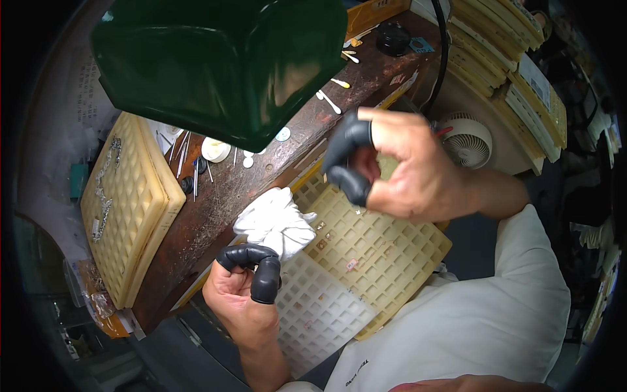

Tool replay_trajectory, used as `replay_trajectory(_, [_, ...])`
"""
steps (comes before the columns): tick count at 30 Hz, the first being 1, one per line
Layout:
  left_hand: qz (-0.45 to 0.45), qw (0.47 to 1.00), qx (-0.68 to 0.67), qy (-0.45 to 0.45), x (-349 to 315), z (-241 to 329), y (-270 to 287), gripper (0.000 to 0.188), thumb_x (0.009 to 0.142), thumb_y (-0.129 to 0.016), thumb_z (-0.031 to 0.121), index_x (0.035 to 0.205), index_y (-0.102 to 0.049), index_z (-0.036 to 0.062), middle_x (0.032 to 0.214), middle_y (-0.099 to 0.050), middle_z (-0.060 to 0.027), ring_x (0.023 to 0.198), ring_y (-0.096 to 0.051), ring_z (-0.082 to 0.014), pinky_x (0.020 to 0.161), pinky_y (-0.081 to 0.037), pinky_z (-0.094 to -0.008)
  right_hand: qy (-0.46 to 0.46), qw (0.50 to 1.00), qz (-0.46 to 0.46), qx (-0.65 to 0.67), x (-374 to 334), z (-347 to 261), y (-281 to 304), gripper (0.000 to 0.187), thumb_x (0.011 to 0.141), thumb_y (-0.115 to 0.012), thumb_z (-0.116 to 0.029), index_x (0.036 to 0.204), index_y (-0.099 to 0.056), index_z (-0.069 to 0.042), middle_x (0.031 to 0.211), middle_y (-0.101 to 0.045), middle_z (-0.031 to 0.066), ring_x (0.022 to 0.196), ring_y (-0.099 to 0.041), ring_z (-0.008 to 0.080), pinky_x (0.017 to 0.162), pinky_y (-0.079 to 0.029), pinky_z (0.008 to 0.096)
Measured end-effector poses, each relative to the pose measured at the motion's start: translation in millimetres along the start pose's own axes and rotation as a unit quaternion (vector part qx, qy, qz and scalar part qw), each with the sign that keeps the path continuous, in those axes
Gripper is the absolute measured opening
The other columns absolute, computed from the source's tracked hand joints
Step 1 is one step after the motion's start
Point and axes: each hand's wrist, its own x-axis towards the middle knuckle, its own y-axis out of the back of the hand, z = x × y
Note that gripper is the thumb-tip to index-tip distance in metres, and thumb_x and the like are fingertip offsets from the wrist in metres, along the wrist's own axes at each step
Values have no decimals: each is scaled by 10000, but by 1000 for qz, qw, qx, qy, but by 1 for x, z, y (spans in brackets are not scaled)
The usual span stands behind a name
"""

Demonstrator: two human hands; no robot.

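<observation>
A careless touch could mix everything up

Nearest to me, the translucent sheet [320, 320] lies over one part of the gridded tray [418, 245]. If I bump it, I think it could slide and pull the small pieces [321, 245] out of their pockets. My left hand [245, 287] has thumb and forefinger bent; I cannot tell if they pinch something. Just beyond them is the white cloth [277, 222], crumpled between the tray and the bench [225, 186]; one of its folds could catch a piece and carry it away. My right hand [405, 163] is raised above the far side of the tray, forefinger and thumb curled toward each other, but I cannot tell if anything is between them. If yes, the smooth black finger covers [343, 140] could let it slip.

I count from near to far: one sheet, one gridded tray, one cloth, two hands, four finger covers. The pieces are too tiny for a sure number. On the bench there are at least three cotton swabs [330, 102], and above it one green lampshade [222, 65]. Farther, one white fan [465, 140] and one high pile of trays [473, 49], whose number I cannot tell.
</observation>
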Motion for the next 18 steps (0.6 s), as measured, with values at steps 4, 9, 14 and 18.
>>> replay_trajectory(4, [3, 1000, 10, -3, 1, -1, 0, 214, 823, -730, 59, 980, -638, -54, 856, -658, -77, 679, -570, -94, 605, -430, -219, -280, 904, -95, 310, -17, -10, -31, 73, 906, -720, -21, 960, -680, 7, 874, -691, 35, 755, -657, 76, 637, -532, 236])
replay_trajectory(9, [-3, 1000, -12, -10, 3, -5, 3, 179, 835, -726, 10, 974, -636, -56, 864, -670, -85, 675, -576, -78, 598, -441, -203, -344, 821, -98, 446, -11, -4, -38, 136, 976, -663, -98, 968, -638, 35, 874, -691, 81, 752, -708, 139, 670, -585, 275])
replay_trajectory(14, [-10, 999, -32, -23, 3, -6, 3, 161, 848, -727, -34, 977, -634, -60, 877, -683, -93, 669, -585, -63, 592, -456, -193, -335, 807, -100, 476, -14, 0, -39, 150, 993, -640, -121, 980, -634, 29, 896, -692, 101, 754, -717, 167, 681, -594, 294])
replay_trajectory(18, [-8, 999, -37, -16, 2, -5, 3, 163, 852, -731, -30, 980, -635, -63, 875, -684, -88, 681, -589, -64, 611, -462, -196, -332, 797, -93, 496, -18, 2, -43, 153, 1001, -629, -129, 996, -629, 23, 907, -693, 110, 775, -728, 185, 693, -598, 304])
